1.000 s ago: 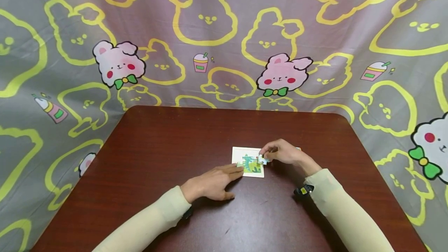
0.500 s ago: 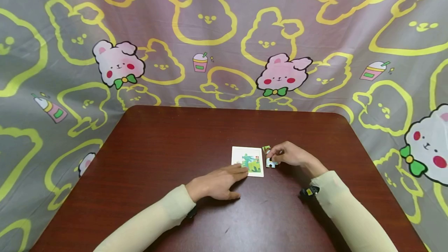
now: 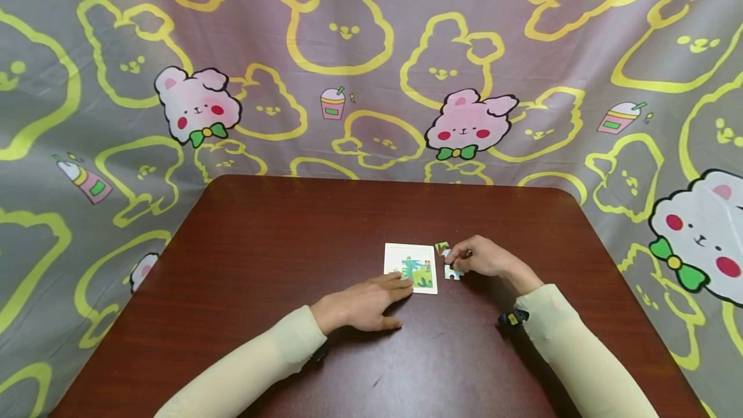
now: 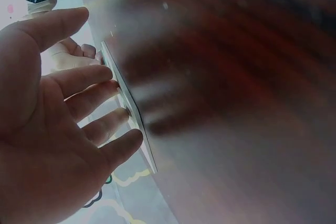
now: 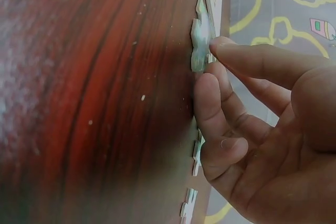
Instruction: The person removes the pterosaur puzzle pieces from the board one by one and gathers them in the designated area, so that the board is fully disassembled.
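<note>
A white-framed puzzle board point(image 3: 397, 252) with a green and yellow picture, partly filled in, lies on the table. The straight fingers of my left hand point(image 3: 364, 305) rest on its near left part; the left wrist view has the fingertips along the board's edge point(image 4: 137, 114). Just right of the board, my right hand point(image 3: 486, 257) pinches a pale blue puzzle piece point(image 3: 451, 273) with thumb and fingertips, low at the tabletop. That puzzle piece point(image 5: 199, 43) stays partly hidden by the fingers in the right wrist view. Behind it sits a green and brown puzzle piece point(image 3: 442, 247).
More loose puzzle pieces point(image 5: 197, 156) lie beyond the right hand's curled fingers. The dark red-brown table point(image 3: 302, 231) ends at a patterned curtain point(image 3: 360, 95) at the back and sides.
My right hand has moved right, off the board, with the pale blue piece, down to the tabletop beside it. My left hand has slid slightly right on the board.
</note>
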Demonstrator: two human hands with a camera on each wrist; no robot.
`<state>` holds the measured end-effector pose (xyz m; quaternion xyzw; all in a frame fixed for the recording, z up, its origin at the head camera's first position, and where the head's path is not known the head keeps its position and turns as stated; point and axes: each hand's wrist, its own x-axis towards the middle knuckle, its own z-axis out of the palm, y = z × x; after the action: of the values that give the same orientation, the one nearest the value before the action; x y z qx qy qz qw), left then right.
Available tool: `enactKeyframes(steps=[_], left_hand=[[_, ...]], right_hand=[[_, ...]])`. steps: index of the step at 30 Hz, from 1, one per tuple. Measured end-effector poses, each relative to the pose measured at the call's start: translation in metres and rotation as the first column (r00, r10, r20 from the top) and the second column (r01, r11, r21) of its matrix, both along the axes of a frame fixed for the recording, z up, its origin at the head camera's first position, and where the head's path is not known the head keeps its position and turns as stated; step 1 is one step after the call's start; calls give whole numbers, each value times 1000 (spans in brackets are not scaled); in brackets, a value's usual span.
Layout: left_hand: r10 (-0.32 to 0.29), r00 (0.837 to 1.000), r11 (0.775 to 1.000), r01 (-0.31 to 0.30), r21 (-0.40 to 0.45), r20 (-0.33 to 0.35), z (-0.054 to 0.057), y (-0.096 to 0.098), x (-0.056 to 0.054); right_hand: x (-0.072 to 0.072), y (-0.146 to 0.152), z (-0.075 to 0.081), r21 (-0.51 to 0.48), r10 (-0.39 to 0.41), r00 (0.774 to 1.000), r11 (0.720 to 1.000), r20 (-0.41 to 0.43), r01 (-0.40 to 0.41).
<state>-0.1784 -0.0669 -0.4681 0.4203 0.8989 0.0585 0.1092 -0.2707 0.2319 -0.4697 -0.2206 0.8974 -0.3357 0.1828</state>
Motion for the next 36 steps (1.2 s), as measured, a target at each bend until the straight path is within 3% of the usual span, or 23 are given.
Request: enactKeyframes(steps=[13, 27, 36], left_hand=[[3, 1000, 1000, -3, -2, 12, 2, 0, 0], [-15, 999, 1000, 14, -12, -28, 2, 3, 0], [-12, 1000, 1000, 12, -7, -13, 4, 4, -1]], right_hand=[[-1, -22, 8, 5, 3, 996, 1000, -90, -2], [-6, -56, 7, -41, 60, 992, 997, -107, -64], [-5, -68, 5, -40, 58, 994, 997, -88, -62]])
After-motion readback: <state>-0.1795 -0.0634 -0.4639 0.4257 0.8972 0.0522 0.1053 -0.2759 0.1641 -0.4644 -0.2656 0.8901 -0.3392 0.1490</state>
